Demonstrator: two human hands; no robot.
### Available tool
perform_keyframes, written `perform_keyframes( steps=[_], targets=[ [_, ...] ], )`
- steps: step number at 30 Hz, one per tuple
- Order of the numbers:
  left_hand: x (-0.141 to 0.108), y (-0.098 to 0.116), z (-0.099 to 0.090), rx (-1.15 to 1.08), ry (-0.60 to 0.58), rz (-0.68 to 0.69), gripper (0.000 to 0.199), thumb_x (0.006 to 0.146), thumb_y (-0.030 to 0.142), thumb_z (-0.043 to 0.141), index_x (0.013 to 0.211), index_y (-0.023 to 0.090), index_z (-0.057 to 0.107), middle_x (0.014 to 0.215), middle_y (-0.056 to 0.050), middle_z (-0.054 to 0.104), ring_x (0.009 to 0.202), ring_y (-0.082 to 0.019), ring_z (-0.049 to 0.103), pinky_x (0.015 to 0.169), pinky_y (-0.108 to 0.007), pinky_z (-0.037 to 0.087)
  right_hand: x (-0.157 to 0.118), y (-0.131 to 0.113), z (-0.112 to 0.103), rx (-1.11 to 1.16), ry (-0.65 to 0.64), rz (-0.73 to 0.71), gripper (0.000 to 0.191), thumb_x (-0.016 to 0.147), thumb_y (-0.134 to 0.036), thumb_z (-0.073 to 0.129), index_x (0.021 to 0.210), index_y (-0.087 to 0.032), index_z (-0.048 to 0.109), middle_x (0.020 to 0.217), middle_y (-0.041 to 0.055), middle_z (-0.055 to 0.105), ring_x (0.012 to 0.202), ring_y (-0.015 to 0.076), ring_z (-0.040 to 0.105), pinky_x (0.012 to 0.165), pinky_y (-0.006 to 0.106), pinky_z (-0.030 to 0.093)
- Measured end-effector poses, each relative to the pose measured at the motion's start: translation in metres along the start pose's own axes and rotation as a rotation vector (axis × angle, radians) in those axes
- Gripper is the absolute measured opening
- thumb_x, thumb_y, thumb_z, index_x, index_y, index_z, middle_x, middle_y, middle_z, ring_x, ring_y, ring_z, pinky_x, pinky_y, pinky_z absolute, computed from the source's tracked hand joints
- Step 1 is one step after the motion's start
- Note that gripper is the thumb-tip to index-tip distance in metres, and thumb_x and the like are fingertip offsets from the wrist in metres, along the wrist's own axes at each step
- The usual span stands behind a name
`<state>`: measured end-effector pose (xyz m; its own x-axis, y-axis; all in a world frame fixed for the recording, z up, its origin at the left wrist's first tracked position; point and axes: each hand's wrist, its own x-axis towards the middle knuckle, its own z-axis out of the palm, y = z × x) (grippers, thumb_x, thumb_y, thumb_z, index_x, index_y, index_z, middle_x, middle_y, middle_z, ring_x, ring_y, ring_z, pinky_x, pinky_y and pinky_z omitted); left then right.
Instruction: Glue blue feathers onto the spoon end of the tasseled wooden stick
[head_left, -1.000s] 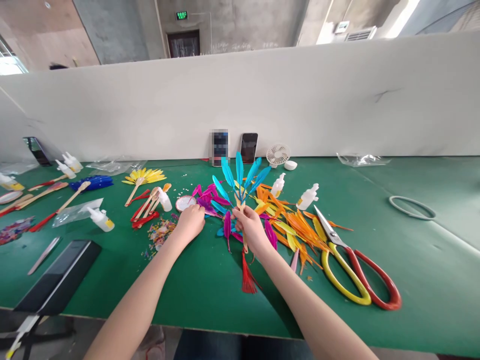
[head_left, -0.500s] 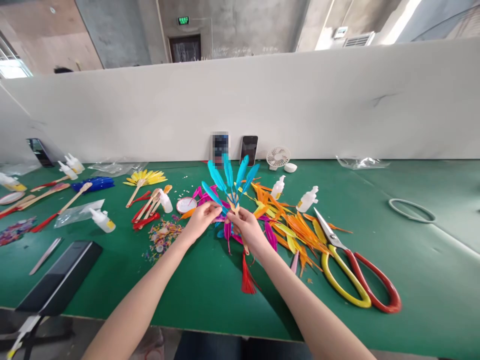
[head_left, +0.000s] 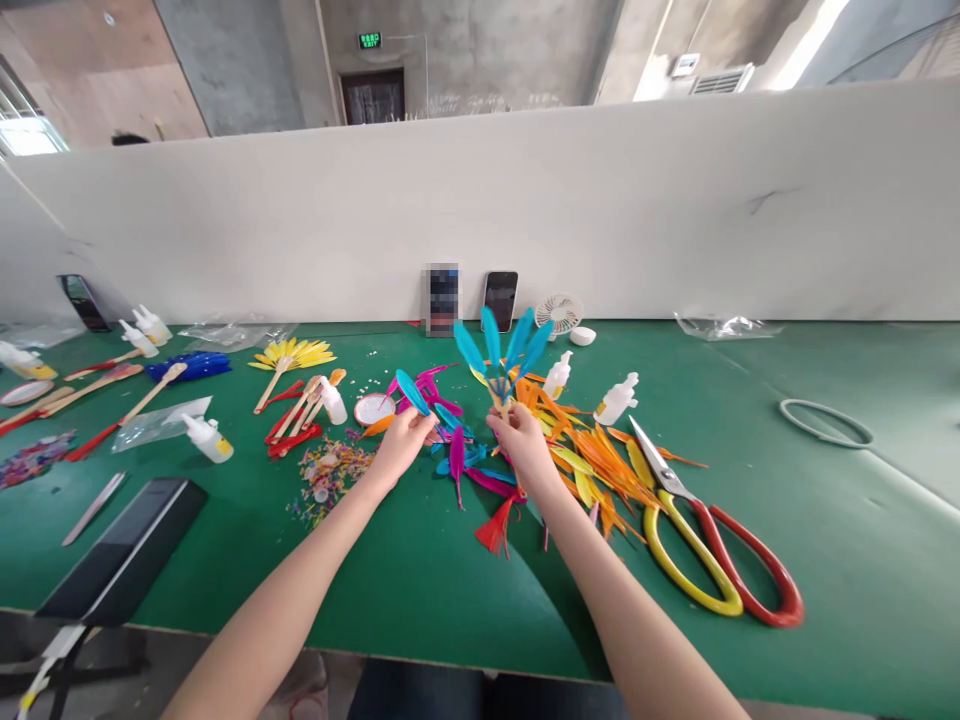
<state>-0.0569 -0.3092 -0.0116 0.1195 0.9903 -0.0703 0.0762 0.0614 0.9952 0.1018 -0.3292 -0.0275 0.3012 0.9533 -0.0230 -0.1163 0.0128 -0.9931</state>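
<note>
A small fan of several blue feathers (head_left: 504,345) on a wooden stick, with a red tassel (head_left: 495,528) hanging below, is upright in my right hand (head_left: 519,432), whose fingers are closed round the stick. To its left, my left hand (head_left: 407,440) pinches a single blue feather (head_left: 412,392), apart from the fan. Loose magenta feathers (head_left: 457,453) and blue ones lie on the table between and under my hands. Orange feathers (head_left: 604,462) and yellow ones are heaped just right of my right hand.
Large scissors (head_left: 694,520) lie open-bladed at the right on the green table (head_left: 420,610). Glue bottles (head_left: 616,399), a small dish (head_left: 374,409), confetti (head_left: 330,475), a yellow fan (head_left: 292,357), phones (head_left: 500,301) and a black case (head_left: 124,550) stand or lie around.
My right hand has moved right with the blue feather fan. My left hand has shifted slightly left, and the single blue feather in it is now clear of the fan.
</note>
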Motion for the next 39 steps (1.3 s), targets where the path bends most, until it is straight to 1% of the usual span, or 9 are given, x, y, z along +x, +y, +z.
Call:
perform_keyframes(
  steps=[5,8,11,15,19,23,26,31,39],
  targets=[
    [-0.007,0.004,0.005,-0.103,-0.129,-0.12,0.016,0.068,0.027,0.06,0.061,0.016,0.051,0.056,0.002,0.059,0.048,-0.011,0.057,0.052,-0.023,0.045,-0.001,0.002,0.004,-0.4,-0.017,0.014,0.016,0.056,-0.014,0.053,0.054,-0.022,0.04,0.054,-0.0047,0.047,0.052,0.0128,0.043,0.053,0.025,0.031],
    [-0.012,0.007,0.006,-0.143,-0.206,-0.178,0.015,0.069,0.027,0.061,0.064,0.014,0.054,0.062,0.0,0.062,0.053,-0.009,0.058,0.054,-0.022,0.046,-0.002,0.001,0.006,-0.502,-0.043,-0.007,0.022,0.053,-0.01,0.053,0.053,-0.023,0.035,0.054,-0.0048,0.047,0.055,0.0143,0.045,0.055,0.025,0.031],
    [-0.014,0.007,0.006,-0.145,-0.221,-0.223,0.015,0.065,0.025,0.065,0.062,0.014,0.056,0.059,0.001,0.061,0.055,-0.009,0.058,0.057,-0.021,0.046,-0.002,0.001,0.006,-0.525,-0.048,-0.014,0.021,0.055,-0.013,0.053,0.055,-0.023,0.035,0.055,-0.0044,0.047,0.056,0.015,0.045,0.056,0.026,0.031],
    [-0.01,0.005,0.003,-0.16,-0.115,-0.162,0.019,0.064,0.031,0.065,0.063,0.013,0.057,0.052,0.002,0.057,0.051,-0.008,0.056,0.056,-0.021,0.046,-0.004,0.002,0.01,-0.421,-0.055,-0.044,0.015,0.064,-0.03,0.052,0.059,-0.022,0.039,0.055,-0.004,0.046,0.053,0.014,0.043,0.053,0.026,0.03],
    [-0.008,0.006,0.002,-0.239,-0.068,-0.042,0.03,0.059,0.042,0.065,0.063,0.014,0.056,0.052,0.003,0.057,0.051,-0.01,0.057,0.056,-0.023,0.046,-0.011,0.004,0.017,-0.104,-0.116,-0.04,0.02,0.069,-0.042,0.045,0.07,-0.022,0.043,0.052,-0.0056,0.045,0.042,0.0102,0.034,0.044,0.025,0.026],
    [-0.009,0.008,0.004,-0.28,-0.021,0.037,0.033,0.054,0.044,0.067,0.064,0.015,0.054,0.052,0.002,0.059,0.053,-0.013,0.059,0.057,-0.026,0.047,-0.02,-0.002,0.022,0.178,-0.214,0.061,0.025,0.064,-0.041,0.052,0.08,-0.023,0.045,0.053,-0.0071,0.049,0.039,0.0079,0.034,0.042,0.023,0.026],
    [-0.009,0.009,0.004,-0.28,0.01,0.064,0.032,0.054,0.042,0.068,0.064,0.015,0.054,0.055,0.001,0.061,0.056,-0.015,0.06,0.06,-0.028,0.047,-0.025,-0.007,0.024,0.3,-0.3,0.151,0.025,0.059,-0.036,0.058,0.076,-0.022,0.046,0.055,-0.0066,0.052,0.041,0.0071,0.039,0.043,0.022,0.028],
    [-0.007,0.009,0.003,-0.311,0.021,0.062,0.033,0.054,0.042,0.069,0.064,0.014,0.054,0.058,0.001,0.061,0.06,-0.016,0.062,0.067,-0.031,0.047,-0.028,-0.008,0.027,0.335,-0.332,0.193,0.02,0.06,-0.033,0.058,0.068,-0.02,0.046,0.053,-0.0077,0.05,0.035,0.0036,0.03,0.037,0.02,0.021],
    [-0.007,0.009,0.004,-0.373,0.065,0.041,0.035,0.052,0.042,0.071,0.066,0.015,0.052,0.062,0.001,0.062,0.063,-0.016,0.063,0.068,-0.032,0.048,-0.029,-0.009,0.029,0.251,-0.351,0.14,0.021,0.064,-0.034,0.056,0.076,-0.021,0.046,0.05,-0.0087,0.05,0.036,0.0048,0.039,0.039,0.019,0.028]
  ],
)
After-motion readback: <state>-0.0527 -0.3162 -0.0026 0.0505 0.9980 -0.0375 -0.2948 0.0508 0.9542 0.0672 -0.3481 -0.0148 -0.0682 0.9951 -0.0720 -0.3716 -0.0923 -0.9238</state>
